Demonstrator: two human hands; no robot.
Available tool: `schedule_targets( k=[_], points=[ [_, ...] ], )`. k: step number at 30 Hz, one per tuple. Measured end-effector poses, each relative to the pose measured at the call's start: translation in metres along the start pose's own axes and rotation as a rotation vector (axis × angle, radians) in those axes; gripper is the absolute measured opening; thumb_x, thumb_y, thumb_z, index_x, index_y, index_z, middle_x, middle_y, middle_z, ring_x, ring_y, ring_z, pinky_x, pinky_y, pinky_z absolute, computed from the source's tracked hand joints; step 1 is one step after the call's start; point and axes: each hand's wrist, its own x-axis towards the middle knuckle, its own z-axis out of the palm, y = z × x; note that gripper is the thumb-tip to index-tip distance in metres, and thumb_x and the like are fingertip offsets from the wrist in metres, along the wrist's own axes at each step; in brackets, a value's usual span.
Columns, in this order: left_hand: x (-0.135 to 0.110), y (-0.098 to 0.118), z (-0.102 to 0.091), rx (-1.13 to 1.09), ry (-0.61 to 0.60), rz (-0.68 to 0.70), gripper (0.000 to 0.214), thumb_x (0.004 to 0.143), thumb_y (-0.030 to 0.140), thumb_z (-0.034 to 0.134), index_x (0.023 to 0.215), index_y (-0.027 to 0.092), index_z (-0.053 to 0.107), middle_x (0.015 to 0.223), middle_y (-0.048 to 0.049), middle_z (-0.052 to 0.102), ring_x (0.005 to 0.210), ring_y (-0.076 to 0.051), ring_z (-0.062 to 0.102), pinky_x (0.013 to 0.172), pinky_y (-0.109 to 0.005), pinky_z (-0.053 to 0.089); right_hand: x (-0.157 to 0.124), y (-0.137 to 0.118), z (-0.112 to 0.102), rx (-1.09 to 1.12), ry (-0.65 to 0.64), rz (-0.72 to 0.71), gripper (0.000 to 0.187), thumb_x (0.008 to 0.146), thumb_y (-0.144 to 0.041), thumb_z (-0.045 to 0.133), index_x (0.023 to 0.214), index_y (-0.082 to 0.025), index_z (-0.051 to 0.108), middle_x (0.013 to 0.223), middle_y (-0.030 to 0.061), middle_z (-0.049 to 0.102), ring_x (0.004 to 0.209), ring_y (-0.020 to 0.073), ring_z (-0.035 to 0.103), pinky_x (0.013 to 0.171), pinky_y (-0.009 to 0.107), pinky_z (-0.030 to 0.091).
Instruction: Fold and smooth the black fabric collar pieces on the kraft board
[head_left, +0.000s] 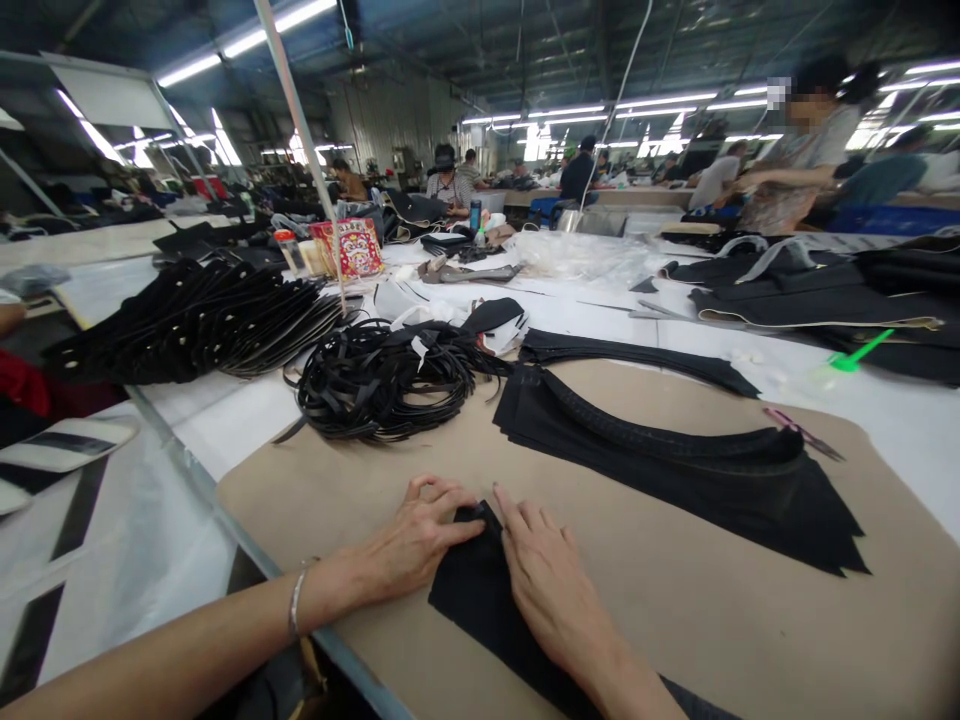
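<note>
A curved black fabric piece (pixel 480 590) lies on the beige board (pixel 337 500) at its near edge, running off the bottom of the view. My left hand (pixel 424 530), with a bracelet at the wrist, is closed at the far end of this piece, its thumb pressed on the folded edge. Along the right side of the same piece, my right hand (pixel 551 565) rests flat with its fingers stretched forward. Beyond the hands, a stack of similar black pieces (pixel 675 480) spreads across the board. A coil of narrow black strips (pixel 382 385) sits behind my left hand.
Small pink-handled scissors (pixel 806 432) lie right of the stack. A big pile of black pieces (pixel 202 310) stands at left behind a slim pole (pixel 300 110). A green tool (pixel 859 355) and dark panels (pixel 810 290) are at right. Several people work farther back.
</note>
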Motion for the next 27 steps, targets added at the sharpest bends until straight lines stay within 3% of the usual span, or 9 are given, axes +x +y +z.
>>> schedule_targets(
  k=[3,6,12,18,23,27],
  points=[
    [0.002,0.0,-0.001,-0.058,-0.006,-0.004,0.044,0.091,0.004,0.04,0.122,0.029,0.059,0.12,-0.005,0.059,0.12,-0.022,0.044,0.103,-0.045,0.022,-0.01,0.006,-0.001,0.039,-0.006,0.042,0.05,0.097,-0.03,0.038,0.146,-0.019,0.035,0.128,0.0118,0.056,0.117,0.0275,0.05,0.097,0.045,0.036],
    [0.006,0.001,-0.003,-0.126,0.023,-0.02,0.035,0.093,0.007,0.04,0.113,0.026,0.062,0.112,-0.003,0.064,0.115,-0.02,0.048,0.101,-0.043,0.021,-0.025,0.01,0.0,0.012,-0.003,0.054,0.051,0.091,-0.025,0.048,0.141,-0.017,0.041,0.13,0.0119,0.056,0.118,0.0288,0.049,0.099,0.048,0.035],
    [0.021,0.014,-0.004,-0.18,0.128,-0.159,0.015,0.09,0.015,0.052,0.1,0.021,0.061,0.105,-0.0041,0.064,0.106,-0.021,0.052,0.096,-0.041,0.026,-0.034,0.009,0.002,0.086,0.052,0.079,0.037,0.089,-0.018,0.049,0.125,-0.017,0.053,0.119,0.0108,0.062,0.11,0.0278,0.054,0.095,0.046,0.04],
    [0.04,0.034,0.008,-0.22,0.01,0.046,0.03,0.086,0.006,0.051,0.11,0.022,0.061,0.103,-0.0029,0.063,0.103,-0.019,0.053,0.096,-0.037,0.032,-0.038,0.012,0.001,0.216,0.073,0.115,0.023,0.086,-0.011,0.049,0.106,-0.019,0.056,0.106,0.0076,0.063,0.1,0.0238,0.058,0.087,0.037,0.044],
    [0.049,0.038,0.007,-0.275,-0.037,0.046,0.029,0.083,0.001,0.049,0.096,0.019,0.067,0.094,-0.0042,0.062,0.095,-0.019,0.053,0.087,-0.033,0.041,-0.046,0.016,-0.004,0.264,0.046,0.152,0.016,0.086,-0.012,0.049,0.097,-0.02,0.056,0.099,0.0051,0.063,0.093,0.0227,0.06,0.08,0.034,0.044],
    [0.05,0.039,0.004,-0.324,-0.067,0.063,0.033,0.084,-0.001,0.045,0.096,0.018,0.069,0.093,-0.0053,0.063,0.093,-0.018,0.053,0.082,-0.028,0.046,-0.046,0.017,-0.003,0.287,0.066,0.145,0.016,0.086,-0.012,0.048,0.097,-0.02,0.056,0.099,0.0048,0.063,0.092,0.0218,0.059,0.079,0.033,0.043]
  ],
)
